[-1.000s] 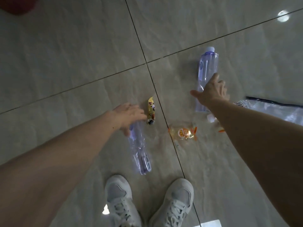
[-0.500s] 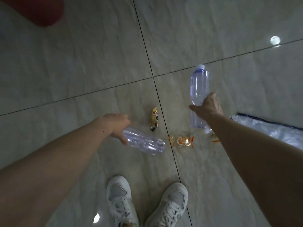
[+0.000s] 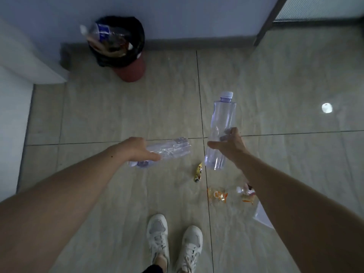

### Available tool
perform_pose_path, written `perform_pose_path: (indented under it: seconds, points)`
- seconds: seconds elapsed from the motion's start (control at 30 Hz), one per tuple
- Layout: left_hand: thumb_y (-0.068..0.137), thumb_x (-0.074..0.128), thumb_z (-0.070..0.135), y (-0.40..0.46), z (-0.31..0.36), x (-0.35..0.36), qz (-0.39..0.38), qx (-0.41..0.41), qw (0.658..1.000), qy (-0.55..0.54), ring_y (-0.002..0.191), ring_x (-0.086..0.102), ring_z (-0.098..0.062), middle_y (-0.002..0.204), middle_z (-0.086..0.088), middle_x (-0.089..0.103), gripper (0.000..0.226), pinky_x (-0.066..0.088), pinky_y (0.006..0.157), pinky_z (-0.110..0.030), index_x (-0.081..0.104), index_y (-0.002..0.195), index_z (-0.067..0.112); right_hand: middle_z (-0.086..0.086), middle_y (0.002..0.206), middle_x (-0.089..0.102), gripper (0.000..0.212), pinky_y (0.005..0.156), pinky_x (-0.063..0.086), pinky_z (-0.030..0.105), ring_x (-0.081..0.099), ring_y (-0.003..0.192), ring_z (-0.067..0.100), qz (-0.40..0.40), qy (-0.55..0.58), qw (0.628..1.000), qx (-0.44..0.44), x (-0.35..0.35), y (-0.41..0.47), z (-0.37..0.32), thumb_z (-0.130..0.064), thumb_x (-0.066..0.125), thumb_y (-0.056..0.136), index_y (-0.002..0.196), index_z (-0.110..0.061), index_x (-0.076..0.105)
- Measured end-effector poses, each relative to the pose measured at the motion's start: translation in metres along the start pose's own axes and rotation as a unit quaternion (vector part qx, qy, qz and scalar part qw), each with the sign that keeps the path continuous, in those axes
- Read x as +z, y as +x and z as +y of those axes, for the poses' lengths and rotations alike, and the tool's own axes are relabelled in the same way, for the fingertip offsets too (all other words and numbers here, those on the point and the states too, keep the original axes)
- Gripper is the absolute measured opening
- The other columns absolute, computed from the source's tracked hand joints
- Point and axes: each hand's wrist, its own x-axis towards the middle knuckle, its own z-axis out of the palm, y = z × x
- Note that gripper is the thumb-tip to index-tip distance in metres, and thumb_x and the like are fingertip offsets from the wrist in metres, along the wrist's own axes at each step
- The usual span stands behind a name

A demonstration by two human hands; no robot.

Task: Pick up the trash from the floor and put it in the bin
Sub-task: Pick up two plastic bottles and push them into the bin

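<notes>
My left hand (image 3: 137,149) grips a crumpled clear plastic bottle (image 3: 171,149), held level above the floor. My right hand (image 3: 229,145) holds a second clear bottle (image 3: 221,123) nearly upright, its white cap on top. On the tiles below lie a yellow wrapper (image 3: 198,172), an orange-printed clear wrapper (image 3: 217,195), a small pink-and-orange scrap (image 3: 247,192) and a clear plastic bag (image 3: 261,214), partly hidden by my right arm. The red bin (image 3: 131,72) with a black liner stands by the far wall, heaped with trash that includes another bottle.
My white sneakers (image 3: 174,241) stand at the bottom centre. A white cabinet or wall corner (image 3: 23,62) juts out at the left beside the bin. A dark door frame (image 3: 266,20) rises at the far right. A light reflection (image 3: 327,107) shines on the tiles.
Both hands have lifted their bottles off the floor. My view has tilted up, so the bin and the far wall have come into sight.
</notes>
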Motion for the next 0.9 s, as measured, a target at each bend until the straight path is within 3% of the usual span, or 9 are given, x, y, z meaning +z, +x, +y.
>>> perform_pose_path:
  seconds: [0.17, 0.3, 0.47, 0.53, 0.6, 0.77, 0.9]
  points:
    - [0.068, 0.068, 0.062, -0.032, -0.03, -0.07, 0.059, -0.025, 0.994, -0.088, 0.064, 0.064, -0.02, 0.066, -0.006, 0.069, 0.05, 0.045, 0.057, -0.025, 0.062, 0.072, 0.012, 0.01, 0.111, 0.058, 0.081, 0.085, 0.054, 0.043, 0.06, 0.094, 0.026, -0.025, 0.033, 0.999, -0.033, 0.013, -0.014, -0.1, -0.015, 0.089, 0.065, 0.127, -0.013, 0.037]
    - [0.072, 0.069, 0.055, -0.038, -0.066, -0.122, 0.104, -0.037, 0.985, -0.135, 0.06, 0.061, -0.02, 0.065, -0.006, 0.065, 0.047, 0.043, 0.053, -0.025, 0.061, 0.08, 0.01, 0.002, 0.101, 0.055, 0.071, 0.078, 0.055, 0.04, 0.06, 0.093, 0.024, -0.039, 0.08, 0.995, -0.033, 0.042, -0.014, -0.174, -0.012, 0.086, 0.07, 0.125, -0.011, 0.04]
    - [0.067, 0.073, 0.058, -0.026, -0.126, -0.185, 0.15, -0.042, 0.983, -0.102, 0.079, 0.062, -0.022, 0.093, -0.004, 0.063, 0.06, 0.043, 0.06, -0.026, 0.055, 0.101, 0.013, 0.013, 0.105, 0.066, 0.049, 0.073, 0.059, 0.047, 0.067, 0.091, 0.027, -0.003, 0.103, 0.994, -0.024, 0.09, 0.009, -0.248, -0.034, 0.076, 0.071, 0.105, -0.004, 0.057]
    - [0.065, 0.074, 0.061, -0.015, -0.145, -0.213, 0.178, -0.034, 0.981, -0.073, 0.086, 0.062, -0.024, 0.099, -0.005, 0.063, 0.068, 0.042, 0.062, -0.028, 0.057, 0.107, 0.011, 0.015, 0.091, 0.07, 0.022, 0.069, 0.059, 0.04, 0.068, 0.079, 0.023, 0.032, 0.107, 0.993, -0.036, 0.108, 0.021, -0.272, -0.022, 0.069, 0.075, 0.089, -0.006, 0.061]
    - [0.068, 0.073, 0.06, 0.001, -0.157, -0.239, 0.206, -0.021, 0.976, -0.065, 0.09, 0.062, -0.027, 0.102, -0.007, 0.063, 0.066, 0.041, 0.063, -0.028, 0.058, 0.109, 0.01, 0.014, 0.086, 0.073, 0.01, 0.068, 0.059, 0.038, 0.069, 0.074, 0.021, 0.052, 0.118, 0.991, -0.041, 0.131, 0.037, -0.295, -0.013, 0.064, 0.077, 0.086, -0.011, 0.064]
    - [0.07, 0.072, 0.055, 0.073, -0.181, -0.263, 0.221, -0.015, 0.974, -0.043, 0.09, 0.061, -0.025, 0.105, -0.008, 0.064, 0.058, 0.043, 0.064, -0.028, 0.058, 0.107, 0.012, 0.006, 0.08, 0.073, 0.029, 0.072, 0.059, 0.042, 0.071, 0.076, 0.024, 0.081, 0.164, 0.983, -0.018, 0.192, 0.099, -0.319, -0.014, 0.066, 0.068, 0.096, -0.016, 0.062]
    - [0.068, 0.072, 0.057, 0.113, -0.19, -0.27, 0.217, -0.012, 0.976, -0.019, 0.096, 0.062, -0.027, 0.11, -0.008, 0.064, 0.063, 0.044, 0.067, -0.027, 0.058, 0.112, 0.013, -0.001, 0.07, 0.068, 0.025, 0.073, 0.059, 0.042, 0.072, 0.075, 0.022, 0.069, 0.146, 0.987, 0.016, 0.217, 0.141, -0.317, -0.015, 0.071, 0.072, 0.095, -0.019, 0.061]
